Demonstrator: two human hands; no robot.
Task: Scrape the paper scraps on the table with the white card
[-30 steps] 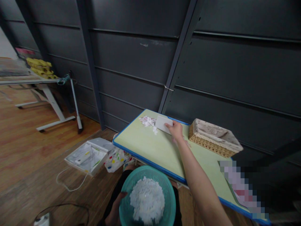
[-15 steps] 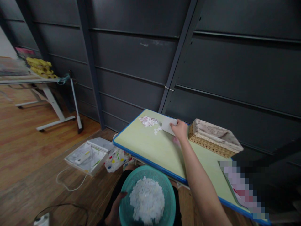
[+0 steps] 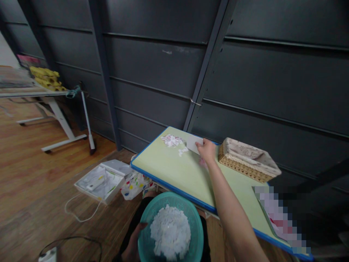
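Note:
My right hand pinches a white card between thumb and fingers, holding it over the far part of a pale green table with a blue edge. To the left of the card lies a pile of small white and pinkish paper scraps, with a few loose white bits nearer the card. My left hand grips the left rim of a teal plastic basket on my lap. Inside it is a heap of white paper scraps.
A woven basket with a cloth lining stands right of my hand. A partly pixelated flat item lies at the table's right end. On the floor at left are an open white box, a dotted plastic bag and cables. A dark panelled wall rises behind.
My right hand and the white card have shifted very slightly left. My left hand and the teal basket stay where they were.

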